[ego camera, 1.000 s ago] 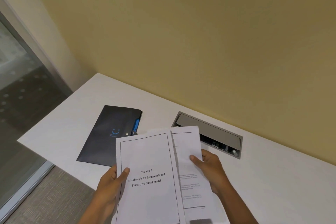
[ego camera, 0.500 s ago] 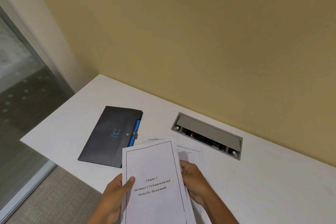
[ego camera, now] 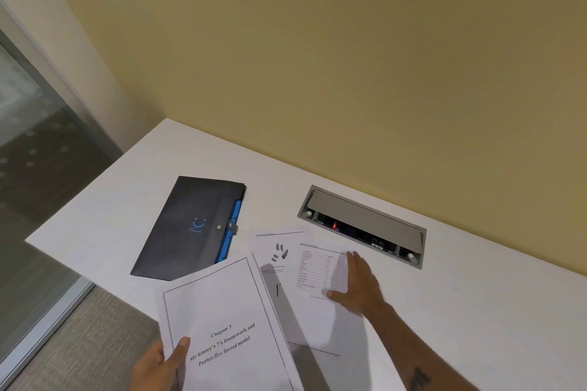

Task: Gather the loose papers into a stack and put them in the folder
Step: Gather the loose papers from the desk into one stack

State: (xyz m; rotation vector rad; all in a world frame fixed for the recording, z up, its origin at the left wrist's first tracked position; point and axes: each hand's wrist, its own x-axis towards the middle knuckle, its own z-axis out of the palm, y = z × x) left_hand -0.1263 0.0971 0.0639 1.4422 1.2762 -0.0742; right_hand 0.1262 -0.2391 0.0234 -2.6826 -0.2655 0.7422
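Note:
A dark folder (ego camera: 187, 228) with a blue edge and a snap flap lies shut on the white desk (ego camera: 476, 305), left of centre. My left hand (ego camera: 162, 365) grips the bottom left corner of a title page headed "Chapter 3" (ego camera: 222, 320), held tilted above the desk's front edge. To its right, two loose sheets (ego camera: 305, 267) lie overlapped on the desk: one with a small picture, one with a table. My right hand (ego camera: 359, 286) rests flat with fingers spread on the right edge of the table sheet.
A grey cable box (ego camera: 362, 225) with its lid raised is set into the desk behind the sheets, close to the yellow wall (ego camera: 349, 73). A glass partition (ego camera: 28, 143) stands at the left, beyond the desk's left end.
My right hand has let go of the sheets it held beside the title page and now lies flat on them on the desk. The title page has tilted to the left.

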